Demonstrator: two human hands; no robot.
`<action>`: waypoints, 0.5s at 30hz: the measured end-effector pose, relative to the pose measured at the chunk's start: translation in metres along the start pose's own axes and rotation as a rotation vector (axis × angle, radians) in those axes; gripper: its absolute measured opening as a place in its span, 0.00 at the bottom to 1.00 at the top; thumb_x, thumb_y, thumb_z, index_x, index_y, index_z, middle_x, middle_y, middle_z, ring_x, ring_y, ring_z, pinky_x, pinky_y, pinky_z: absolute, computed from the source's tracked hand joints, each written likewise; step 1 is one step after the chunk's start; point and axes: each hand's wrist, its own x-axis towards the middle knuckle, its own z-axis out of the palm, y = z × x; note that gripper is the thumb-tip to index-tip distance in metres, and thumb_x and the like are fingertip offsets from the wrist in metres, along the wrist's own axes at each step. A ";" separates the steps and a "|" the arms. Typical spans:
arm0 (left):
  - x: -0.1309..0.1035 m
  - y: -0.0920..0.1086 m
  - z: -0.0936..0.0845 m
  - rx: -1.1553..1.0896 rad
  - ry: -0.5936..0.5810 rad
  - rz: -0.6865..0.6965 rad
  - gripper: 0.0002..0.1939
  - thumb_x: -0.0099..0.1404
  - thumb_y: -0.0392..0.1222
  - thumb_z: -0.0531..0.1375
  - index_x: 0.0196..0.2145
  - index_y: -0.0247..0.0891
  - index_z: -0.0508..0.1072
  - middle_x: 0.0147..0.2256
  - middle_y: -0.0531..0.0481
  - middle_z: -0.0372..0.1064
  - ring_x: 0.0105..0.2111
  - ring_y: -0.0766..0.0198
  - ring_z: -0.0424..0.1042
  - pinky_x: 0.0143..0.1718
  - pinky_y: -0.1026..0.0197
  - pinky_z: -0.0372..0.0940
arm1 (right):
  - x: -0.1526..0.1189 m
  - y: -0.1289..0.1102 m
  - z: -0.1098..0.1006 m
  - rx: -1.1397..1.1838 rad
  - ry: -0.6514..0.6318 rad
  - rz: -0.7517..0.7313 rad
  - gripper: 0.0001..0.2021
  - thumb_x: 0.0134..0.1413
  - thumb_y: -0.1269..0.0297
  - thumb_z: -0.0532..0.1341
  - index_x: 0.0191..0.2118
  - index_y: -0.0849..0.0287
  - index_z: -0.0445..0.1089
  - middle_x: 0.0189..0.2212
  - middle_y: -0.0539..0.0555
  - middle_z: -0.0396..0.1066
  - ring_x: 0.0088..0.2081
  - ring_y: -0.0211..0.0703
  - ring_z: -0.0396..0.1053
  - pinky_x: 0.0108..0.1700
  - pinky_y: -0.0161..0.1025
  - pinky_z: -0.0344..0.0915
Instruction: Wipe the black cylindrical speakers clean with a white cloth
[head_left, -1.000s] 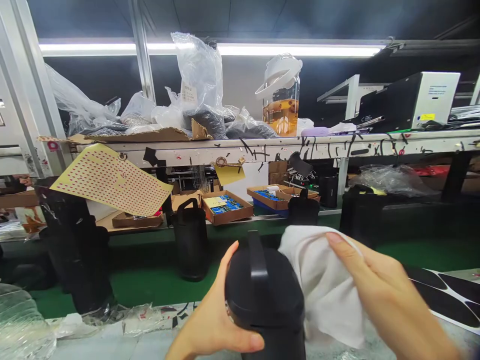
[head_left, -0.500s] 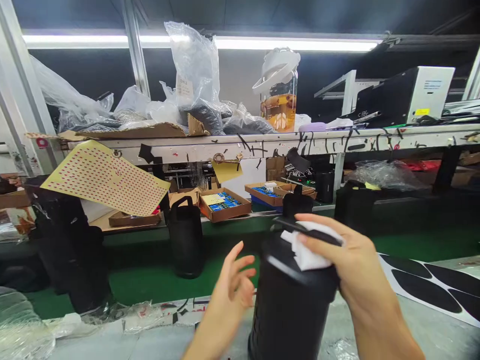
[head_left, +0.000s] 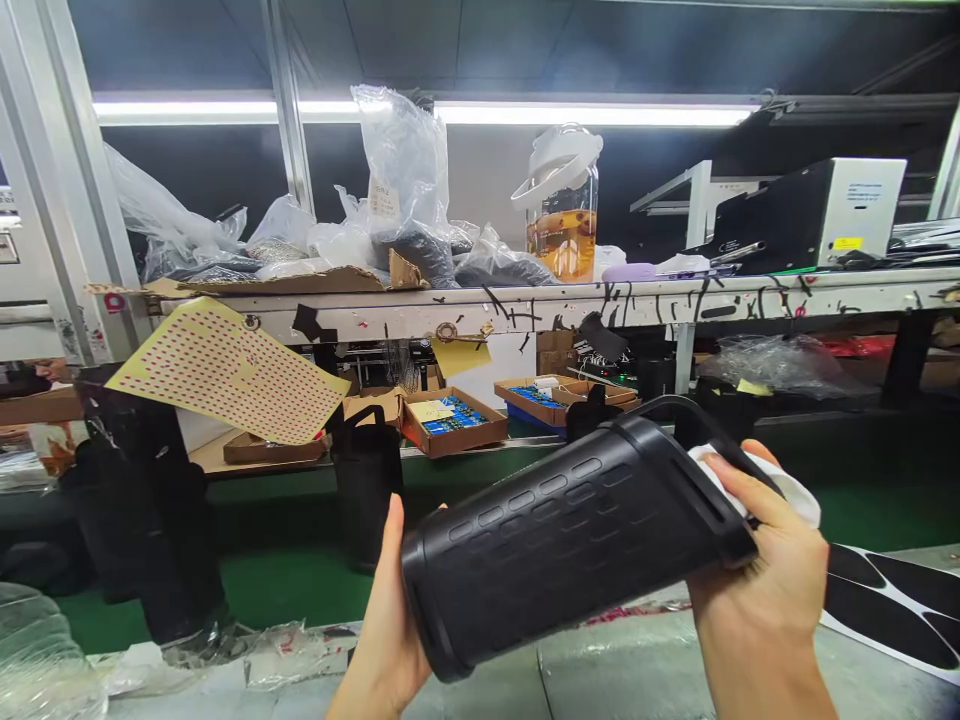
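A black plastic speaker housing with a carrying handle lies tilted between my hands, its textured side toward me. My left hand supports the narrower end at the left, with the thumb up and the other fingers mostly hidden behind it. At the handle end my right hand grips the housing. A white cloth is pinched under that hand's fingers, against the end face and the handle.
Another black speaker stands on the green surface behind. Cardboard trays hold blue parts. A shelf carries plastic bags and a drink jug. At right lies a sheet of black oval stickers.
The speaker housing has gone from upright to tilted on its side. My left hand, free before, now holds its lower end. My right hand keeps the cloth at the handle end.
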 end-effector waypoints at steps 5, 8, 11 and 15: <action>0.005 -0.001 -0.005 0.119 0.118 0.269 0.25 0.65 0.54 0.59 0.53 0.35 0.72 0.45 0.41 0.76 0.45 0.51 0.76 0.49 0.52 0.70 | 0.002 0.010 0.003 0.021 0.017 0.050 0.28 0.28 0.77 0.70 0.43 0.56 0.73 0.28 0.46 0.72 0.28 0.37 0.70 0.27 0.30 0.70; 0.005 -0.002 -0.001 0.135 0.203 0.318 0.22 0.62 0.47 0.63 0.53 0.39 0.72 0.44 0.45 0.77 0.46 0.54 0.76 0.51 0.55 0.70 | 0.007 0.013 0.004 -0.052 -0.059 0.121 0.29 0.24 0.76 0.71 0.42 0.56 0.74 0.28 0.47 0.72 0.26 0.36 0.69 0.25 0.28 0.68; 0.000 0.005 0.005 0.134 0.266 0.373 0.19 0.62 0.46 0.63 0.50 0.38 0.74 0.41 0.47 0.78 0.44 0.56 0.76 0.49 0.58 0.70 | 0.008 0.013 0.004 -0.130 -0.225 0.183 0.29 0.24 0.73 0.72 0.43 0.56 0.73 0.32 0.48 0.74 0.28 0.38 0.71 0.26 0.28 0.69; -0.012 0.024 0.010 0.123 0.352 0.512 0.17 0.63 0.41 0.61 0.50 0.37 0.74 0.35 0.49 0.79 0.36 0.60 0.78 0.43 0.62 0.73 | 0.000 0.015 0.003 -0.205 -0.465 0.226 0.30 0.32 0.64 0.73 0.48 0.56 0.72 0.40 0.50 0.75 0.37 0.42 0.74 0.31 0.28 0.71</action>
